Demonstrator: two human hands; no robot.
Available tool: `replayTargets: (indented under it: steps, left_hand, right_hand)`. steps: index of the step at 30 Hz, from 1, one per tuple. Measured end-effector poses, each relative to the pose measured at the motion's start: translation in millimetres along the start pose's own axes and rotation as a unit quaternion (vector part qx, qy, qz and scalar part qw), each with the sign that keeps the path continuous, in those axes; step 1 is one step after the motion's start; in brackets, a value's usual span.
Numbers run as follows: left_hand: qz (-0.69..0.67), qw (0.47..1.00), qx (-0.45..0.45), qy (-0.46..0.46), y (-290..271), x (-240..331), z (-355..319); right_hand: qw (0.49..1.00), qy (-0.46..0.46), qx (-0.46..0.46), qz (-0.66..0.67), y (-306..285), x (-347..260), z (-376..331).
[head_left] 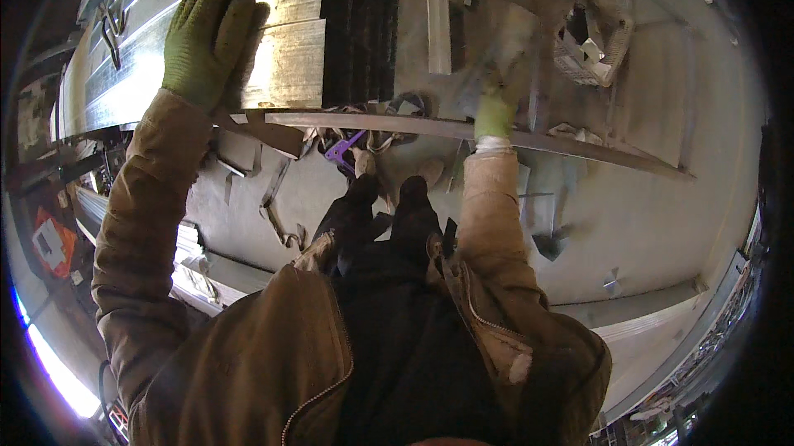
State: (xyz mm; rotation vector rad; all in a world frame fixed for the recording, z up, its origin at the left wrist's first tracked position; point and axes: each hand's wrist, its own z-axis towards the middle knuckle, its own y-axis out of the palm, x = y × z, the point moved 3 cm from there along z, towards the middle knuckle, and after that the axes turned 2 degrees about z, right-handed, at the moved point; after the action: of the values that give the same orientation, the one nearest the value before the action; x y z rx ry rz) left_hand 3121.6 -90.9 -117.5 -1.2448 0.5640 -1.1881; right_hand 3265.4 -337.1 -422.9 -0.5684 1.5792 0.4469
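Note:
My left hand, in a green glove, rests on a stack of shiny metal planks at the upper left. Its fingers are stretched out side by side and lie along the metal, and nothing shows in its grip. My right hand, also green-gloved, reaches forward past a long metal rail that runs along the front of the planks. Motion smears it, so its fingers and anything in them cannot be made out. The open ends of the planks appear as a dark, ridged face between the two hands.
A wire basket holding scraps stands on the floor at the upper right. A short metal channel lies between it and the planks. Near my feet are a purple tool-like object, straps and offcuts. An orange panel sits far left.

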Motion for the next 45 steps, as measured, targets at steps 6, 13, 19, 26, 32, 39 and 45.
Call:
replayTargets:
  steps: [6, 13, 19, 26, 32, 39, 45]
  left_hand:
    - [0.013, 0.999, -0.006, 0.038, 3, 4, 3]
    - [-0.074, 0.995, 0.006, -0.066, 6, 10, -3]
    - [-0.082, 0.994, 0.001, -0.067, 4, 0, -2]
    - [-0.061, 0.997, -0.008, -0.053, 1, -2, -3]
    - [-0.047, 0.998, -0.015, -0.047, 2, 1, -1]
    - [-0.015, 0.998, -0.025, -0.055, 1, -1, -4]
    - [-0.010, 0.998, -0.025, -0.051, 1, -2, -9]
  right_hand:
    - [0.997, -0.045, -0.001, -0.062, 9, 41, -3]
    - [0.997, 0.063, -0.049, 0.014, 7, 47, 8]
    - [0.990, 0.082, -0.074, 0.085, 27, 33, 12]
    - [0.979, 0.168, -0.043, 0.109, 23, 37, 30]
    - [0.991, 0.074, 0.105, -0.043, -78, 45, 103]
    - [0.994, 0.005, 0.016, 0.104, 35, 81, 85]
    - [1.000, 0.006, 0.009, 0.022, -40, 84, 112]
